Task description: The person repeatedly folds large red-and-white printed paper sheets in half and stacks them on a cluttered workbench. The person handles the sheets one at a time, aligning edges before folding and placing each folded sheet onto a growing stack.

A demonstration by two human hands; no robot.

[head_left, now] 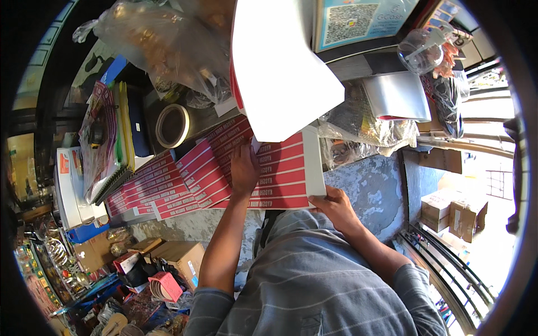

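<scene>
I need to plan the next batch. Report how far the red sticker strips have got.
Done: a fanned spread of red strips lies on the counter. In hand: the left hand presses on the red striped sheet, while the right hand grips its lower right corner; the white backing page is lifted. Left: the strips on that sheet remain together.
</scene>
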